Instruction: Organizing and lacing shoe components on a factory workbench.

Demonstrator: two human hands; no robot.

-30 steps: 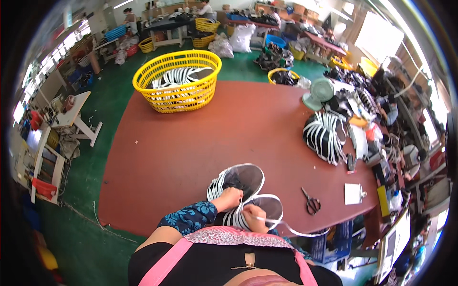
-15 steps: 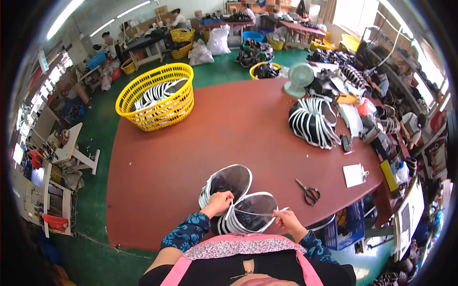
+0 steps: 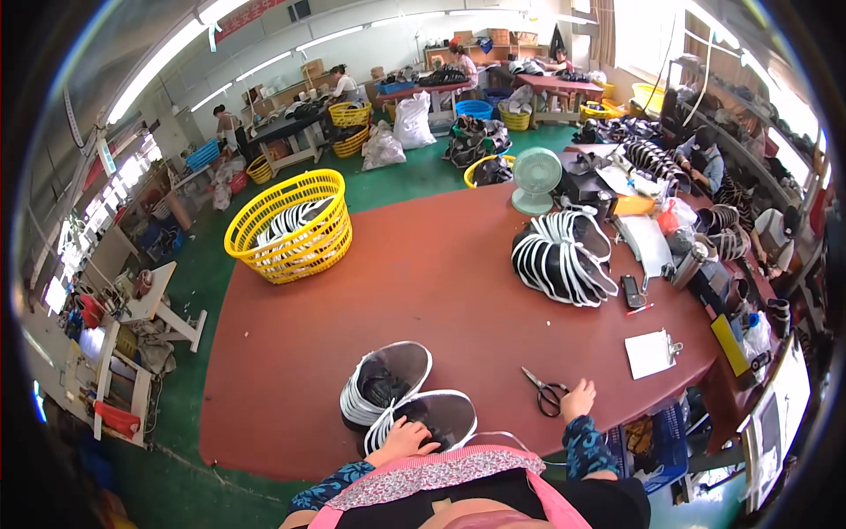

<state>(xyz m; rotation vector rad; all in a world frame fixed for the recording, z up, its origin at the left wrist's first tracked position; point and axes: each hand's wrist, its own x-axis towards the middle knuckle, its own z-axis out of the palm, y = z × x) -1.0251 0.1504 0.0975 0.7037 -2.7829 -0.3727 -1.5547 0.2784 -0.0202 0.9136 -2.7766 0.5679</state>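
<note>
Two nested stacks of black shoe uppers with white edging lie side by side at the table's near edge: a far stack and a near stack. My left hand rests on the near stack with its fingers stretched over it, gripping nothing that I can see. A thin white cord trails rightward from that stack. Dark-handled scissors lie on the table to the right, blades pointing away to the left. My right hand is open right beside the handles; whether it touches them is unclear.
A yellow basket holding more uppers stands at the table's far left. At the far right are a green fan, a large bundle of uppers, a black phone and a clipboard. A blue crate sits below the right edge.
My right hand has let go of the white cord and moved right to the scissors. My left hand has shifted onto the near stack. The view has tilted up.
</note>
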